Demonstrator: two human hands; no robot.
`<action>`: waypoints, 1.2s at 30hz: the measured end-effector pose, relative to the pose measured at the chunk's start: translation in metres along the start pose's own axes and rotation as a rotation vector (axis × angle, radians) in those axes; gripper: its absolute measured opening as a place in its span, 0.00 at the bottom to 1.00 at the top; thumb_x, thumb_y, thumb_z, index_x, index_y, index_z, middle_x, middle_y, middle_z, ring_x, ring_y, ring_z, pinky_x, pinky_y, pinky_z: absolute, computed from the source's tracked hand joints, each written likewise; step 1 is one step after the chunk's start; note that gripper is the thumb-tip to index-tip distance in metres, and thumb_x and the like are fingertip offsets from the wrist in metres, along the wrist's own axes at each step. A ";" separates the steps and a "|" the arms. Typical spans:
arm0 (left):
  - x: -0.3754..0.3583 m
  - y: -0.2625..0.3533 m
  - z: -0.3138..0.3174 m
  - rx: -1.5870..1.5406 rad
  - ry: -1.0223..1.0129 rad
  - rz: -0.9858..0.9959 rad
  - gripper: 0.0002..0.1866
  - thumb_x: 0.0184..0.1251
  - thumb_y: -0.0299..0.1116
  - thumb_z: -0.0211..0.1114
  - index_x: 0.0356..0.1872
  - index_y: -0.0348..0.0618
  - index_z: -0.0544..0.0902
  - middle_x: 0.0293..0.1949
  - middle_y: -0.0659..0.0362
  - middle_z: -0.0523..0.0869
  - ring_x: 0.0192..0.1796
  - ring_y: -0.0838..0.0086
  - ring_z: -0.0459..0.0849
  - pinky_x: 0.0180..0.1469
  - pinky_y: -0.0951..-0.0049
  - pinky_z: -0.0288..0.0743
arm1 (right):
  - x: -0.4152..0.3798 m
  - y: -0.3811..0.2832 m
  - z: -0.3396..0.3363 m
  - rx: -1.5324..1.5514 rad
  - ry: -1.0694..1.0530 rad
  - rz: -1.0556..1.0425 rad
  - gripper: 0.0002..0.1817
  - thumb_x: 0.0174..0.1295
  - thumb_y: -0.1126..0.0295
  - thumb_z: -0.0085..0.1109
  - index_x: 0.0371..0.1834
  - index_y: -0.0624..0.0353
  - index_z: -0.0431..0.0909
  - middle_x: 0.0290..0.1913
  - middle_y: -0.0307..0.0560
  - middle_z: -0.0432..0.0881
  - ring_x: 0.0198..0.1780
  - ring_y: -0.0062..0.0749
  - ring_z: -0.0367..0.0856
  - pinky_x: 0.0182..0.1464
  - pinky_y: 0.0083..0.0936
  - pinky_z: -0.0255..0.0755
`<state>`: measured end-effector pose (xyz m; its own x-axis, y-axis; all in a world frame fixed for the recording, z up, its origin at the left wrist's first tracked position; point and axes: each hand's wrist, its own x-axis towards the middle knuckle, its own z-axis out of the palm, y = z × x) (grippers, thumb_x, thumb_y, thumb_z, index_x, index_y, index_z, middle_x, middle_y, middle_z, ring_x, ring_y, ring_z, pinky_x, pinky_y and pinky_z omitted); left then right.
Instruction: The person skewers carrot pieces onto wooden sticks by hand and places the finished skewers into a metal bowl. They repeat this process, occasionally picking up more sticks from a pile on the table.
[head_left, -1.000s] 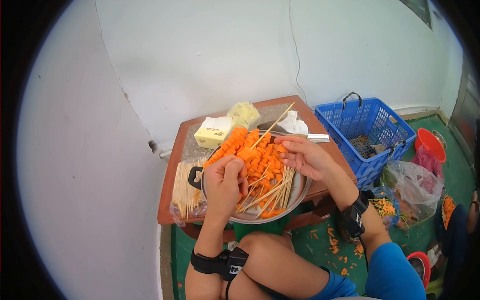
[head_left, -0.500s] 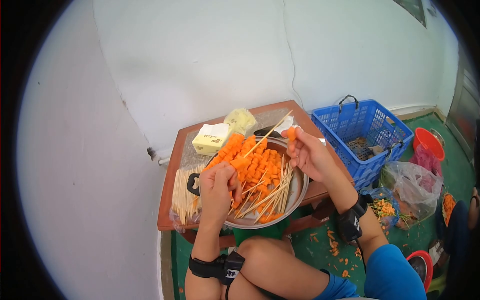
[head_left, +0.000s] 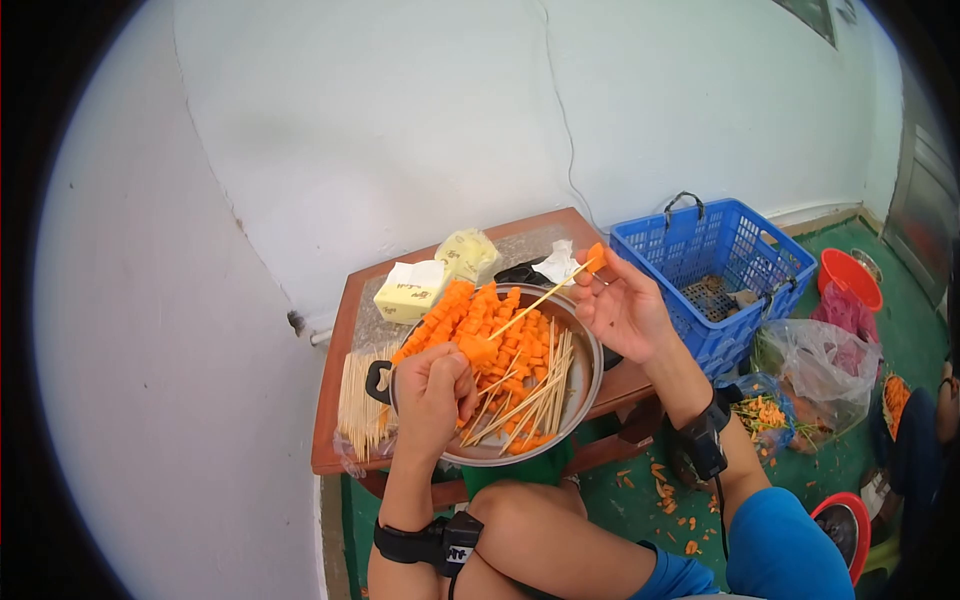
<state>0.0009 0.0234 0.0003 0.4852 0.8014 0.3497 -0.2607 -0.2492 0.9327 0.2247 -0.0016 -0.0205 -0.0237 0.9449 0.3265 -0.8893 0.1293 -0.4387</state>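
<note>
My left hand [head_left: 432, 392] is closed around the lower end of a wooden skewer [head_left: 528, 310], where an orange carrot piece [head_left: 478, 349] sits by the fingers. The skewer slants up to the right. At its tip, my right hand [head_left: 632, 308] pinches another carrot piece [head_left: 596, 257] between thumb and fingertips, and the tip meets that piece. Beneath both hands stands a wide metal pan [head_left: 592, 395] with a black handle. It holds many threaded carrot skewers [head_left: 440, 318] and several bare stick ends [head_left: 545, 400].
A bundle of bamboo skewers [head_left: 362, 400] lies left of the pan on the wooden table [head_left: 330, 420]. Tissue packs [head_left: 408, 292] stand behind it. On the right are a blue crate [head_left: 690, 340], plastic bags [head_left: 820, 365] and a red basin [head_left: 850, 280]; carrot scraps [head_left: 668, 490] litter the floor.
The carrot piece in my right hand has come onto the skewer tip; before, it was just beside the tip. The skewer is tilted lower, and the view has shifted slightly.
</note>
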 end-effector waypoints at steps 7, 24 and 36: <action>0.000 0.001 0.000 0.044 0.002 -0.009 0.15 0.56 0.29 0.44 0.10 0.42 0.60 0.09 0.66 0.58 0.10 0.83 0.59 0.11 0.84 0.53 | -0.003 -0.002 -0.002 -0.114 -0.055 -0.016 0.16 0.60 0.60 0.41 0.44 0.60 0.67 0.32 0.41 0.75 0.35 0.24 0.71 0.34 0.20 0.67; 0.000 0.000 -0.001 0.011 -0.010 -0.029 0.15 0.56 0.31 0.45 0.11 0.44 0.59 0.10 0.66 0.56 0.10 0.82 0.58 0.10 0.84 0.52 | -0.005 -0.005 -0.006 -0.068 -0.130 -0.003 0.16 0.61 0.62 0.40 0.47 0.61 0.66 0.31 0.41 0.75 0.36 0.23 0.73 0.34 0.19 0.70; 0.000 0.002 0.000 0.003 0.000 -0.030 0.14 0.56 0.27 0.45 0.11 0.40 0.62 0.10 0.66 0.60 0.10 0.83 0.60 0.11 0.84 0.54 | -0.008 -0.008 -0.005 -0.129 -0.142 -0.053 0.17 0.61 0.61 0.41 0.47 0.62 0.67 0.34 0.42 0.74 0.38 0.24 0.72 0.35 0.19 0.70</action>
<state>0.0004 0.0222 0.0022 0.4927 0.8086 0.3216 -0.2437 -0.2265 0.9430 0.2342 -0.0091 -0.0234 -0.0507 0.8849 0.4631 -0.8255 0.2238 -0.5181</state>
